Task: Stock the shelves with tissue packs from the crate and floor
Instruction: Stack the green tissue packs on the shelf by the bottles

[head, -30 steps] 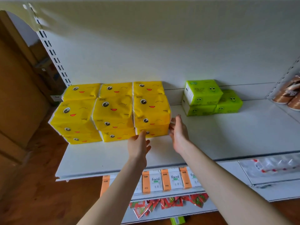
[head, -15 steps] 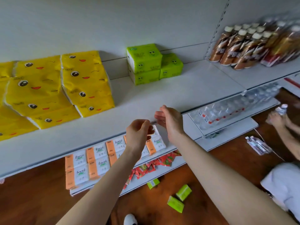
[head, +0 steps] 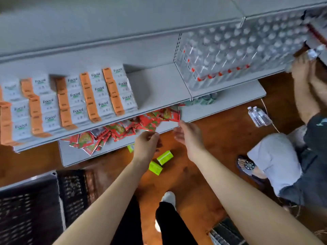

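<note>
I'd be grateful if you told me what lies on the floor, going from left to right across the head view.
black crate → green tissue packs → loose water bottles

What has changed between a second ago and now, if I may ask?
Both hands left the stacked yellow packs on the upper shelf and came down; the left hand and right hand now reach, empty, toward the green packs on the floor. The green packs lie where they were; neither hand holds anything.
</note>
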The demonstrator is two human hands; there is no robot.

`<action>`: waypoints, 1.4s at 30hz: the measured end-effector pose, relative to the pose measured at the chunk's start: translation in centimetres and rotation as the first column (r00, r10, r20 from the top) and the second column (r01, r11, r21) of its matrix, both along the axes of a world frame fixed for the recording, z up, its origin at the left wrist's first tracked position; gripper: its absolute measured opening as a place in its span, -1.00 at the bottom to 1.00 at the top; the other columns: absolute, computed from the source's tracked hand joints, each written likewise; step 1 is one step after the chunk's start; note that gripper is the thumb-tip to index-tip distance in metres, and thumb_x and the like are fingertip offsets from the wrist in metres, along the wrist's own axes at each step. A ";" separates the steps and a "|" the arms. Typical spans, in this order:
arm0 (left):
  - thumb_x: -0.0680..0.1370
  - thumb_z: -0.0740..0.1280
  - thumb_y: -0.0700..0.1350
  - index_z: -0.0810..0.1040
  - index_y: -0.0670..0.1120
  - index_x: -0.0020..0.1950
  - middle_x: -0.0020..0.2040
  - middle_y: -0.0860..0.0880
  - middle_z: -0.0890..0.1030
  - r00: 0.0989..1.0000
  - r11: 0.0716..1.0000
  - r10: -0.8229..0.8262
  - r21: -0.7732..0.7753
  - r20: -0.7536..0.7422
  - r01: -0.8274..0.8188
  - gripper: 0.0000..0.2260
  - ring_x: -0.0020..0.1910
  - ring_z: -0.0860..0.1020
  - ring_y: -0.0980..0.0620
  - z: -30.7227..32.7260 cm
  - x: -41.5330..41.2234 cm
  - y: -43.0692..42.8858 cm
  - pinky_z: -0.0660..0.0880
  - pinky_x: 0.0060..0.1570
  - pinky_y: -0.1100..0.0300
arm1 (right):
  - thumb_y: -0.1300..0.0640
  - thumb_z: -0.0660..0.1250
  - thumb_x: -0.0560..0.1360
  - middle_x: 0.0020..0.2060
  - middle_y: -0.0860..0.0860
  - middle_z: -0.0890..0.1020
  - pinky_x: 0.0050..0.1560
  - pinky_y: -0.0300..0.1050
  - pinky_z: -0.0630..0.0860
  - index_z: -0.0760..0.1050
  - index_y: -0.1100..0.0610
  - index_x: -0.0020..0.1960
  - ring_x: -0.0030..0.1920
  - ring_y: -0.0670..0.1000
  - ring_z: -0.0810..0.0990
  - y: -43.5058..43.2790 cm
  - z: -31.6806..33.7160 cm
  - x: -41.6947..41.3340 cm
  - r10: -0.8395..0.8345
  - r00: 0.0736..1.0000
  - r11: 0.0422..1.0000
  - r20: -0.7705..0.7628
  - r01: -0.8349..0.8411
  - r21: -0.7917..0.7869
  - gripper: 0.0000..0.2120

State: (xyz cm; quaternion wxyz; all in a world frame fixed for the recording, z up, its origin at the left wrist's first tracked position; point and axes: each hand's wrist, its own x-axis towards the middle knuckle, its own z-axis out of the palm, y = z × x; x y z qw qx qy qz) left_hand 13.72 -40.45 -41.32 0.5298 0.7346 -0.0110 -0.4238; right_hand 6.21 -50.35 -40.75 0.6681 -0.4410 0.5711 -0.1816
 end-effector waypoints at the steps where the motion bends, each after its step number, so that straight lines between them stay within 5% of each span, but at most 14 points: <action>1: 0.57 0.23 -0.20 0.49 -0.10 -0.18 -0.33 -0.04 0.55 1.000 0.999 0.004 0.032 -0.014 -0.003 -0.86 -0.46 0.56 0.14 -1.5 -0.7 0.3 0.43 -0.50 0.33 | 0.18 0.23 0.54 -0.33 0.05 0.57 -0.28 -0.19 0.47 0.44 0.10 -0.22 -0.34 -0.04 0.56 0.1 -1.6 -0.8 0.003 1.000 0.999 -0.016 -0.002 0.037 -0.84; 8: 0.55 0.25 -0.18 0.47 -0.07 -0.19 -0.30 -0.04 0.54 0.999 0.961 -0.014 0.274 -0.041 0.025 -0.88 -0.42 0.57 0.10 -15.8 -2.1 1.9 0.46 -0.39 0.21 | 0.15 0.22 0.56 -0.27 0.08 0.59 -0.20 -0.18 0.49 0.46 0.14 -0.17 -0.26 -0.01 0.57 1.8 -17.0 -4.0 0.006 0.993 0.969 -0.122 0.025 0.245 -0.85; 11: 0.52 0.27 -0.16 0.49 -0.13 -0.10 -0.30 -0.06 0.55 0.999 0.934 -0.048 0.354 -0.019 0.052 -0.95 -0.32 0.56 -0.04 -24.6 -1.6 2.4 0.53 -0.24 0.04 | 0.16 0.22 0.55 -0.07 0.21 0.61 -0.16 -0.18 0.50 0.48 0.23 -0.02 -0.11 0.06 0.58 2.4 -25.9 -5.4 -0.027 0.978 0.940 -0.206 0.095 0.329 -0.85; 15: 0.51 0.28 -0.14 0.51 -0.12 -0.07 -0.24 -0.08 0.58 0.995 0.888 -0.102 0.450 -0.021 0.100 -0.94 -0.18 0.57 -0.14 -37.4 -1.3 2.6 0.56 -0.03 -0.09 | 0.18 0.23 0.55 0.14 0.26 0.57 0.04 -0.07 0.52 0.45 0.17 -0.13 0.09 0.14 0.59 2.8 -38.5 -7.0 -0.035 0.945 0.894 -0.326 0.176 0.412 -0.90; 19: 0.51 0.29 -0.13 0.55 -0.17 0.06 0.02 -0.22 0.62 0.987 0.840 -0.157 0.523 -0.026 0.147 -0.82 0.04 0.56 -0.23 -49.1 -1.4 2.4 0.52 0.03 0.00 | 0.17 0.24 0.56 0.19 0.22 0.54 0.19 -0.09 0.44 0.39 0.30 0.28 0.14 0.08 0.57 3.5 -50.8 -7.3 0.019 0.923 0.848 -0.385 0.189 0.495 -0.66; 22: 0.54 0.27 -0.10 0.48 -0.19 0.24 0.10 -0.20 0.58 0.973 0.794 -0.228 0.574 -0.025 0.201 -0.69 0.09 0.52 -0.18 -55.6 -1.4 2.2 0.45 0.03 0.09 | 0.16 0.22 0.56 0.29 0.32 0.42 0.35 0.07 0.34 0.40 0.29 0.25 0.30 0.24 0.43 4.6 -57.3 -7.3 0.125 0.912 0.835 -0.390 0.116 0.538 -0.68; 26: 0.57 0.23 -0.03 0.39 -0.18 0.33 0.20 -0.17 0.51 0.948 0.761 -0.317 0.585 -0.040 0.279 -0.62 0.16 0.47 -0.16 -61.0 -1.1 1.7 0.39 0.03 0.13 | 0.07 0.24 0.55 0.26 0.31 0.43 0.25 0.11 0.40 0.41 0.20 0.20 0.31 0.26 0.40 5.2 -62.5 -6.9 0.203 0.895 0.826 -0.397 0.061 0.560 -0.72; 31: 0.59 0.19 -0.05 0.43 -0.13 -0.09 -0.29 -0.10 0.40 0.903 0.766 -0.427 0.515 -0.038 0.384 -0.83 -0.22 0.35 -0.07 -62.4 -1.5 1.5 0.20 -0.33 0.15 | -0.02 0.25 0.53 0.24 0.20 0.47 0.05 -0.04 0.40 0.35 0.16 0.32 0.26 0.16 0.45 5.6 -63.3 -5.8 0.120 0.944 0.782 -0.306 0.100 0.615 -0.57; 38: 0.50 0.27 0.19 0.46 -0.17 0.04 -0.16 -0.06 0.49 0.979 0.847 -0.187 0.518 0.076 0.121 -0.59 -0.13 0.45 -0.06 -53.3 -0.7 2.3 0.32 -0.22 0.16 | -0.03 0.28 0.52 0.10 0.15 0.56 0.00 -0.01 0.48 0.44 0.13 0.13 0.04 0.09 0.53 5.4 -53.6 -4.9 0.011 0.958 0.849 -0.288 0.143 0.509 -0.72; 42: 0.48 0.36 0.10 0.45 -0.15 0.16 -0.07 -0.08 0.50 0.972 0.888 -0.107 0.459 0.209 0.000 -0.60 -0.12 0.48 -0.03 -44.7 -0.9 3.1 0.38 -0.17 0.16 | 0.26 0.13 0.60 0.00 0.44 0.46 -0.15 -0.12 0.43 0.35 0.46 0.11 0.01 0.35 0.44 5.9 -43.4 -3.6 -0.071 0.972 0.893 -0.222 0.161 0.421 -0.76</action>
